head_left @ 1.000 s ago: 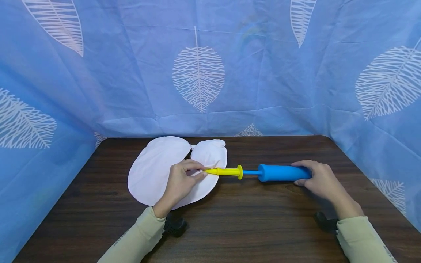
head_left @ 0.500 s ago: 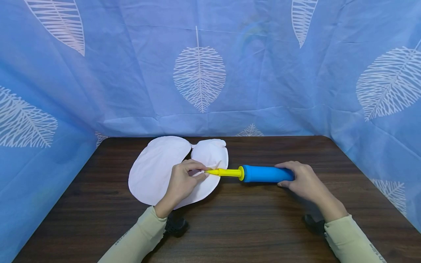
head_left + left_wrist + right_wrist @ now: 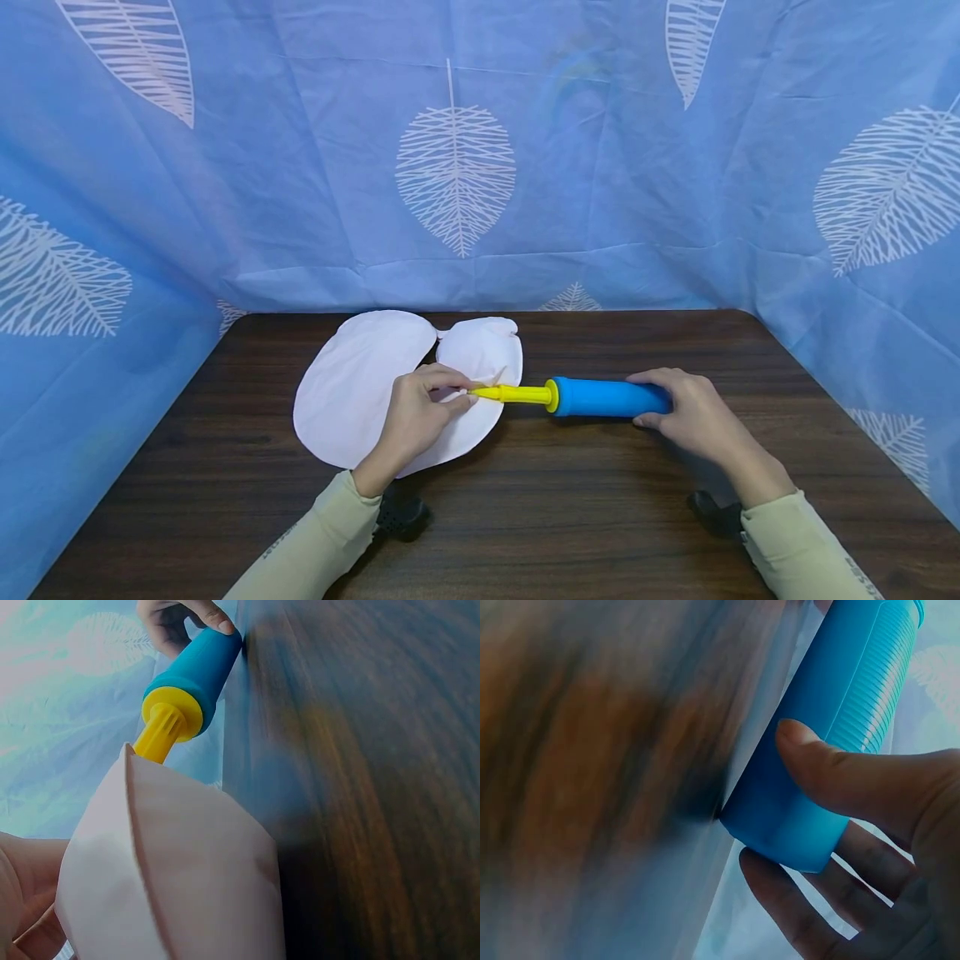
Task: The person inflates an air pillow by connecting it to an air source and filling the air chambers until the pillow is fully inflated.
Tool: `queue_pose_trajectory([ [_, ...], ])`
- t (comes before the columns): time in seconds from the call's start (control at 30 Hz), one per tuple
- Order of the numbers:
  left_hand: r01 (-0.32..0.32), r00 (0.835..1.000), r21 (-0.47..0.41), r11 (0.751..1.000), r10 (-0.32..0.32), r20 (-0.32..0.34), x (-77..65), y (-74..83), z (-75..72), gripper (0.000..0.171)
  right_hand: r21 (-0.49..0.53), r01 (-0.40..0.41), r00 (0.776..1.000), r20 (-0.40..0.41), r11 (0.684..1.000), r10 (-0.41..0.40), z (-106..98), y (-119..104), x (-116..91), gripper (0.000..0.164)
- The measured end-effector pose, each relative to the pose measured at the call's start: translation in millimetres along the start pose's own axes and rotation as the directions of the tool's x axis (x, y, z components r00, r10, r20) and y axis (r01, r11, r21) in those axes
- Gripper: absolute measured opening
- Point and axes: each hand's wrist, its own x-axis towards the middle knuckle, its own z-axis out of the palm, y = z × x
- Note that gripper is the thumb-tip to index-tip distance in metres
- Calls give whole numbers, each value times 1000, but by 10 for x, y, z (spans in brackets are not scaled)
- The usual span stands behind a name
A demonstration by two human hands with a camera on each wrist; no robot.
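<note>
A pale, thin U-shaped inflatable neck pillow (image 3: 348, 392) lies towards the left of the table, its right lobe puffed up. My left hand (image 3: 414, 417) pinches its valve between thumb and fingers, right at the tip of a yellow nozzle (image 3: 525, 394); fingers hide the joint itself. That nozzle belongs to a hand pump with a blue barrel (image 3: 603, 397), pushed up against the yellow collar. My right hand (image 3: 693, 417) grips the barrel's far right end. In the right wrist view the thumb (image 3: 802, 750) lies along the barrel, fingers curled behind it.
Under everything is a dark wood-grain table (image 3: 585, 517). A blue curtain (image 3: 600, 183) with white leaf prints hangs behind and at both sides. Black wrist devices (image 3: 403, 517) sit under both sleeves.
My right hand has slid the blue barrel left, covering the blue rod that showed between barrel and yellow collar. It has stayed there over the last half second; my left hand keeps its place.
</note>
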Motion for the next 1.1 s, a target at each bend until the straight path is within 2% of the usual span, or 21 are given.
queue_pose_trajectory([
  [0.2,-7,1000,-17,1000,7,1,1,10,-6,17,-16,-61,998,16,998,61,-82,129,-36,48],
  [0.53,8,1000,2,1000,-8,4,-10,29,-36,17,-30,-181,983,29,983,182,-251,488,-131,49],
  [0.87,31,999,6,999,-31,5,-15,37,-36,18,-77,-247,969,6,966,248,-374,717,-190,48],
  [1.1,18,1000,6,1000,-18,2,-8,25,-33,17,-81,-280,960,-21,957,279,-422,816,-231,48],
])
